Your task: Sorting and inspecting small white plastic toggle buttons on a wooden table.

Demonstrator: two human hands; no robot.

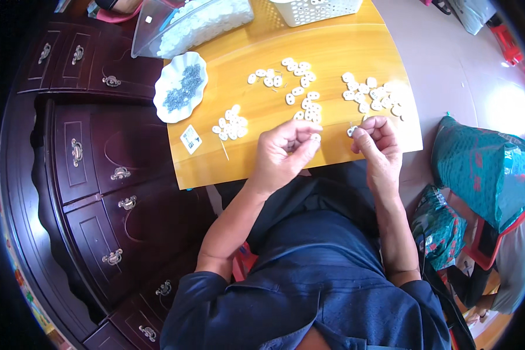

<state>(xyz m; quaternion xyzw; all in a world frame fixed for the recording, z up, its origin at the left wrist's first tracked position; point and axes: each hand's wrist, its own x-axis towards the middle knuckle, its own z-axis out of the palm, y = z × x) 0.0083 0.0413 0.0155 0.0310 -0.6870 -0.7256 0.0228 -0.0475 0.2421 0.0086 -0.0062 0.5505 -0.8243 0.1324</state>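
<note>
Your left hand [283, 153] pinches a small white plastic piece [315, 137]; your right hand's [378, 142] grip closes on what seems a small metal part [352, 130]. Beyond both, the yellow wooden tabletop [332, 49]; left, a dark carved wooden cabinet [93, 192].

Yellow wooden table [332, 46] with white plastic pieces [300, 87], white dish [170, 70], white basket [315, 10].

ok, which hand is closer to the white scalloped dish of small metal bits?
Left. The left hand is right of and below the white scalloped dish, across the small white pieces. The right hand is farther right still.
</note>
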